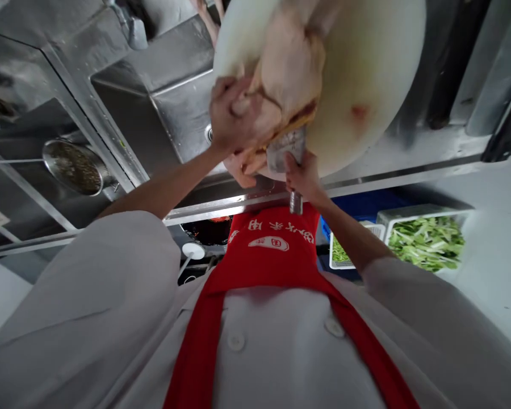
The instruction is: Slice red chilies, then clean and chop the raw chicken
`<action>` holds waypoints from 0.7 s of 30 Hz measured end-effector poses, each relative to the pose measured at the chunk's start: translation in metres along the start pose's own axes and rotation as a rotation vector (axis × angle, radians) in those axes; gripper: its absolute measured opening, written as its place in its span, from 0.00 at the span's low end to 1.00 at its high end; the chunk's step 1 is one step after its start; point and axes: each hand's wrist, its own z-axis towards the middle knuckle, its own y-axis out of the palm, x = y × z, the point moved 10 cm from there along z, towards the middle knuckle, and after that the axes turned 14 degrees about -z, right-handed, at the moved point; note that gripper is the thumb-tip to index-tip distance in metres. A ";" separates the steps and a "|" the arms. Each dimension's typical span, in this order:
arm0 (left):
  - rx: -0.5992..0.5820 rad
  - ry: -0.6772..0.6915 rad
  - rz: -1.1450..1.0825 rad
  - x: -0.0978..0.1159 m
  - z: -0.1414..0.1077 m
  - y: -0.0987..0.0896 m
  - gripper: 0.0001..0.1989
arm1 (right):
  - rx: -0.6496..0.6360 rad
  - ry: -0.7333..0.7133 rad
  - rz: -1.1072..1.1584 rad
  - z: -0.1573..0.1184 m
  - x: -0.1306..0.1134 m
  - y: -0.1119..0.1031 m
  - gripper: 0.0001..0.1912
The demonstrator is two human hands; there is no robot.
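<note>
Steel counter point(385, 162): runs beneath and to both sides of the hands, its near edge just on the person's side of the right hand.
Cutting board point(377, 62): round and white, under and beyond the hands; it hides part of the sink point(179, 102) to the left of the left hand.
Plucked bird point(292, 62): lies on the board, mostly beyond the hands. Its long axis runs away from the person, the near end slanting left between the hands; the far end blurs, so which way the head points cannot be told.
Tray point(423, 213): below counter height, right of the right hand, holding chopped greens point(428, 244); a smaller white basket point(377, 230) sits beside it, nearer that hand and partly behind the forearm.
Pot point(106, 173): metal, well left of the left hand, with brownish contents.
Left hand point(234, 113): clasped on the bird's left side, fingers curled over it and hiding some of it.
Right hand point(302, 173): wrapped around the cleaver grip, apart from the left.
Cleaver point(285, 149): handle toward the person, blade pointing away and covering a bit of the bird's near edge.
Red stain point(360, 112): on the board, beyond and right of the right hand.
</note>
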 end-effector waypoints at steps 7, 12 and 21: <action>-0.102 -0.159 -0.078 -0.038 0.013 0.002 0.31 | -0.083 0.105 -0.047 -0.014 0.003 0.007 0.21; -0.072 -0.125 -0.073 -0.042 0.019 -0.010 0.35 | 0.004 0.067 0.060 -0.010 -0.004 0.019 0.18; -0.107 -0.158 -0.092 -0.063 0.029 -0.003 0.41 | 0.052 0.103 0.183 -0.015 0.003 0.056 0.21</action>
